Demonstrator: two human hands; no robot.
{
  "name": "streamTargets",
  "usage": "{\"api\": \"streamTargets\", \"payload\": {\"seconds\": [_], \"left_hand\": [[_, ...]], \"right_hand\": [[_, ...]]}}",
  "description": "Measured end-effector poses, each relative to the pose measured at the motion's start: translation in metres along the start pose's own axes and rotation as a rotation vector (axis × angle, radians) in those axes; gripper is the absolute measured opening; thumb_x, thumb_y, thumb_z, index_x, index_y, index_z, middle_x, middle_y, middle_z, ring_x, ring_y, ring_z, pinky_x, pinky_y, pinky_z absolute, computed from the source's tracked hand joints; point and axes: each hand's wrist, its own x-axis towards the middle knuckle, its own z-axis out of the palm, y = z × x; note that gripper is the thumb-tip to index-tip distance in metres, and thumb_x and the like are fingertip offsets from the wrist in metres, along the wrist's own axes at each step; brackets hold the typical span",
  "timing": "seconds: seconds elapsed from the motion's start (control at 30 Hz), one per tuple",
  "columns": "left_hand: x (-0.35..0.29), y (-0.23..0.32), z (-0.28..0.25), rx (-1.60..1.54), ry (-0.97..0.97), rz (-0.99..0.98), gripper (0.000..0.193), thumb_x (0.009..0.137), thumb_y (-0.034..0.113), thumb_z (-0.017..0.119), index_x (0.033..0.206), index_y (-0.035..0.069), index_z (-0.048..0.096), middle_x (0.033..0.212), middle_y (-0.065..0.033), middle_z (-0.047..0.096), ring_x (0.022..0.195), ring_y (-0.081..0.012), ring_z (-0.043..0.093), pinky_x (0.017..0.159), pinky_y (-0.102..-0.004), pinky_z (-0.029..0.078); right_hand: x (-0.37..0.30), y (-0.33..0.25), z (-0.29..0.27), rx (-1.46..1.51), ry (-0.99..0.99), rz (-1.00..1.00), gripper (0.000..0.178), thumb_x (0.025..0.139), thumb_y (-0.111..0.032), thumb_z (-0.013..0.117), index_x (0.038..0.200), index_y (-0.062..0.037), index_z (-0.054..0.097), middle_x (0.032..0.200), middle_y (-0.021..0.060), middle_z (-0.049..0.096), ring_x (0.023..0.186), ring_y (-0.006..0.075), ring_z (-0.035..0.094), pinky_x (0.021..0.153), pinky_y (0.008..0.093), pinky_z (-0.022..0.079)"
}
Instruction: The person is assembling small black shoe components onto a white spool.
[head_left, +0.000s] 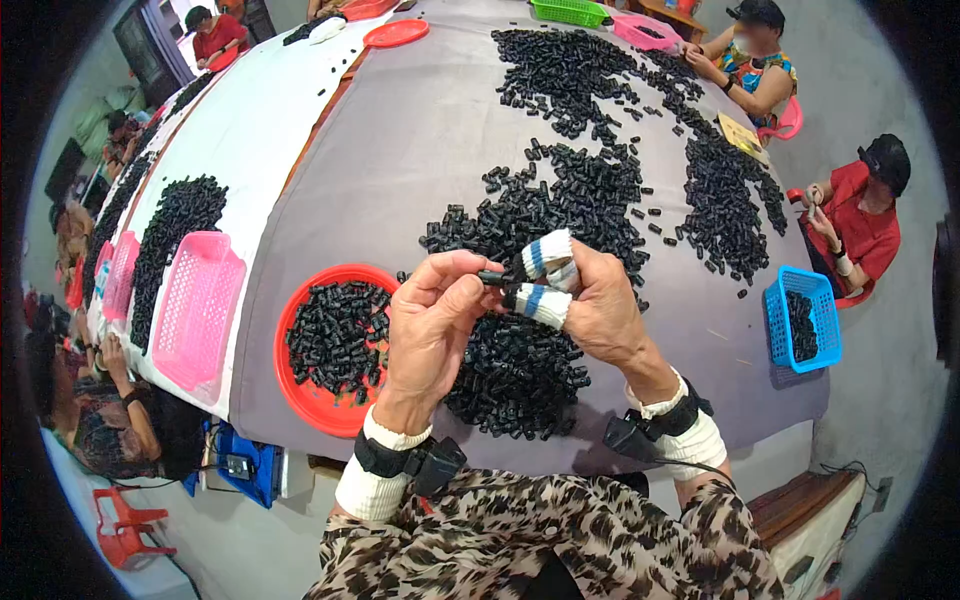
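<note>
A small black cylindrical piece [490, 278] is held up over the table, in front of me. My left hand [430, 325] pinches one end between thumb and fingers. From the other side my right hand [612, 318] closes on the piece's right end. Its thumb and finger wear white and blue striped covers [546, 303] with dark tips, which partly hide that end. Directly below and beyond both hands spreads a big heap of similar black pieces [520, 385]. Beside my left hand stands a round red tray [288, 375] with many of these pieces in it.
A pink basket [200, 310] stands at the left on a white cloth, a blue basket [828, 345] with black pieces at the right edge. More heaps [722, 195] lie across the grey tablecloth [350, 200]. Several people sit around the table; one in red [870, 225] is at the right.
</note>
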Motion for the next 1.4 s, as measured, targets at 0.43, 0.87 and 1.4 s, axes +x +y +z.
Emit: {"api": "streamTargets", "payload": {"seconds": [0.43, 0.87, 1.4], "left_hand": [[0.002, 0.002, 0.002, 0.002, -0.094, -0.160, 0.037, 0.081, 0.002, 0.060, 0.117, -0.001, 0.051, 0.100, -0.0076, 0.058, 0.081, -0.0137, 0.057, 0.070, -0.0271, 0.050], [0.007, -0.008, 0.008, -0.104, -0.008, -0.190, 0.025, 0.086, 0.010, 0.057, 0.109, 0.002, 0.054, 0.092, -0.0056, 0.061, 0.080, -0.0129, 0.059, 0.074, -0.0274, 0.048], [0.004, -0.013, 0.010, -0.032, 0.021, -0.225, 0.021, 0.086, 0.011, 0.058, 0.105, 0.001, 0.056, 0.091, -0.0046, 0.061, 0.078, -0.0102, 0.058, 0.071, -0.0240, 0.049]], "right_hand": [[0.010, 0.005, -0.012, -0.075, -0.051, -0.014, 0.019, 0.077, -0.012, 0.065, 0.087, -0.0007, 0.054, 0.067, 0.0047, 0.059, 0.059, 0.0060, 0.052, 0.052, 0.0243, 0.043], [0.009, 0.009, -0.015, -0.122, -0.237, 0.079, 0.041, 0.065, -0.032, 0.075, 0.083, -0.0014, 0.053, 0.065, 0.0076, 0.057, 0.059, 0.0149, 0.052, 0.056, 0.0302, 0.043], [0.012, 0.009, -0.018, -0.167, -0.314, 0.066, 0.043, 0.065, -0.036, 0.073, 0.079, 0.0006, 0.055, 0.065, 0.0125, 0.056, 0.059, 0.0244, 0.056, 0.057, 0.0350, 0.043]]}}
